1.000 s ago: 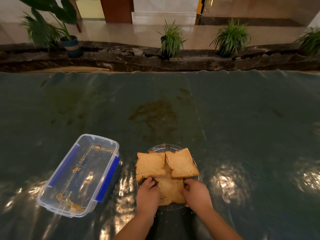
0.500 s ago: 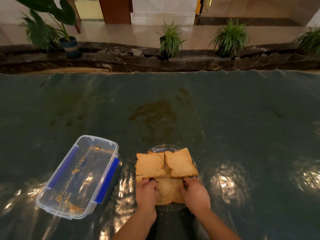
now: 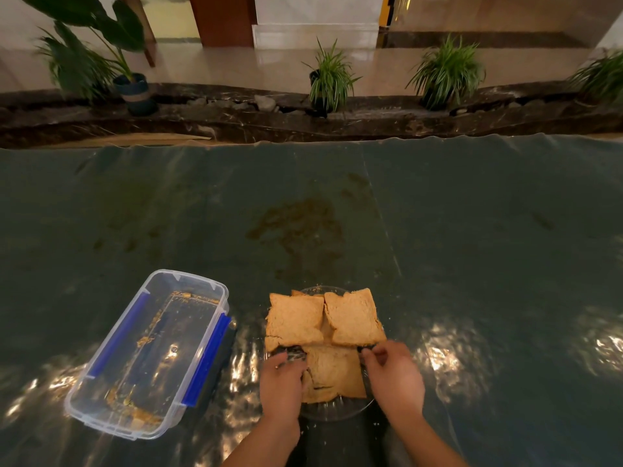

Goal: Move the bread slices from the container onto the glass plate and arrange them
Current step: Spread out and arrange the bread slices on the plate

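Three brown bread slices lie on the round glass plate. The left far slice and the right far slice sit side by side, and the near slice lies below them, partly tucked under their edges. My left hand is curled against the near slice's left edge, gripping it. My right hand has its fingertips bent at the near slice's upper right corner; what they pinch is unclear. The clear plastic container with blue clips stands to the left, holding only crumbs.
A glossy dark green cover spreads over the table, with a brown stain beyond the plate. Crumbs lie around the plate. Potted plants line a dark stone ledge past the table's far edge.
Both hands have slid apart from the near slice's top corners to its sides. The near slice now shows more between them. The far slices and container have not moved.
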Demonstrator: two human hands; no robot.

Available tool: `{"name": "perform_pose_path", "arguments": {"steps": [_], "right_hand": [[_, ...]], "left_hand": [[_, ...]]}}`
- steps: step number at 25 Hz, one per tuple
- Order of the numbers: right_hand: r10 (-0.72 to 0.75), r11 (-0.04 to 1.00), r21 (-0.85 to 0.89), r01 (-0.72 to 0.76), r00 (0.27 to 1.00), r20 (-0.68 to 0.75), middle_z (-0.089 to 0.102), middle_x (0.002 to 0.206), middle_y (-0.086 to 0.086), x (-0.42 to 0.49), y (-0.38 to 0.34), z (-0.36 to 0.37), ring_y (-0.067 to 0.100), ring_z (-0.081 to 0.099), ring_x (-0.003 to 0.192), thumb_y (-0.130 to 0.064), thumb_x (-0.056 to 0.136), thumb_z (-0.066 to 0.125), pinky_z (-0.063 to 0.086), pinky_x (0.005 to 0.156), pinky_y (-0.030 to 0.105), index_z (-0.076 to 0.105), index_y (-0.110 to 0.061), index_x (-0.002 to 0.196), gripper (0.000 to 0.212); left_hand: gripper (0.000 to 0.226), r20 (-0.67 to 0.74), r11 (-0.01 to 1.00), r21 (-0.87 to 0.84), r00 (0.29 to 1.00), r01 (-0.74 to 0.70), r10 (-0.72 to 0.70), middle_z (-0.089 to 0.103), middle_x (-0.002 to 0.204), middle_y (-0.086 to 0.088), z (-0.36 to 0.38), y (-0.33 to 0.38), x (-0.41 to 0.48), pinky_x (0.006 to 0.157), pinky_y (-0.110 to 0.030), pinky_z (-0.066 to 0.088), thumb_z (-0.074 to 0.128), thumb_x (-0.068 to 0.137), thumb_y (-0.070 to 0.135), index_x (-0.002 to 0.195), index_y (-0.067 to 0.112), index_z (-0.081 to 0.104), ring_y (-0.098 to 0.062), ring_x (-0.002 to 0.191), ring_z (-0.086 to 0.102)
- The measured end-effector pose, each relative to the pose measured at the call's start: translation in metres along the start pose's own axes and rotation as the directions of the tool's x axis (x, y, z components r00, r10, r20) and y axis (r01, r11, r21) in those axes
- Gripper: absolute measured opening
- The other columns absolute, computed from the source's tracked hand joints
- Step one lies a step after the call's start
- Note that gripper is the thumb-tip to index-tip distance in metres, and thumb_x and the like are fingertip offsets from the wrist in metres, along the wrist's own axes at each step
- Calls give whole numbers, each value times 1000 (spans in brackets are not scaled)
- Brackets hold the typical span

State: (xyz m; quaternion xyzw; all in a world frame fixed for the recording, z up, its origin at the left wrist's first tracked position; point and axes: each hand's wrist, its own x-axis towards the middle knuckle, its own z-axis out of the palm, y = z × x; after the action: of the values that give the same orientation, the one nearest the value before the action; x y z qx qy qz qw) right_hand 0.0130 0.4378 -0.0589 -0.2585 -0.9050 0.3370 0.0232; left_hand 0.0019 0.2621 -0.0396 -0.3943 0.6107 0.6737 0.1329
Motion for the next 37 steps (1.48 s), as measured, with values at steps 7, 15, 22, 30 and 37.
{"name": "perform_pose_path", "arguments": {"steps": [7,15,22,30,37], "right_hand": [[31,962,-273,23,981,193,55,124,10,63,-25,-10,30,50,118,-47,85,63,48,89,41,55,-12,127,55],[-11,979,-202,31,995,102,64,98,4,69,-25,-1,28,55,99,-13,82,58,50,76,35,65,-17,97,18],[-69,978,207,35,985,157,68,83,-10,60,-29,-17,9,63,69,-16,87,60,50,57,29,52,-28,93,15],[2,743,659,-117,985,173,74,78,-1,41,-33,-43,11,68,68,-9,84,68,55,59,29,62,-25,87,17],[214,805,485,-342,929,301,68,93,6,34,3,-25,18,63,80,-6,84,63,49,63,31,60,-18,95,16]], "left_hand": [[73,14,629,743,946,-226,323,44,141,-16,0,54,46,105,-50,38,66,85,44,144,9,40,-34,133,39],[44,32,613,733,917,-293,399,59,113,-8,-6,48,66,84,-37,50,76,79,25,119,15,60,-25,104,56],[25,68,730,546,891,-410,449,66,86,5,-16,60,53,59,-22,49,71,83,8,102,17,58,-12,77,66],[29,157,982,-101,972,-162,177,70,100,-12,-29,68,27,62,-32,56,72,81,0,105,10,60,-26,84,71],[50,213,989,135,973,61,-89,62,113,-17,-39,38,39,63,-35,57,68,82,-4,128,5,51,-30,91,67]]}}
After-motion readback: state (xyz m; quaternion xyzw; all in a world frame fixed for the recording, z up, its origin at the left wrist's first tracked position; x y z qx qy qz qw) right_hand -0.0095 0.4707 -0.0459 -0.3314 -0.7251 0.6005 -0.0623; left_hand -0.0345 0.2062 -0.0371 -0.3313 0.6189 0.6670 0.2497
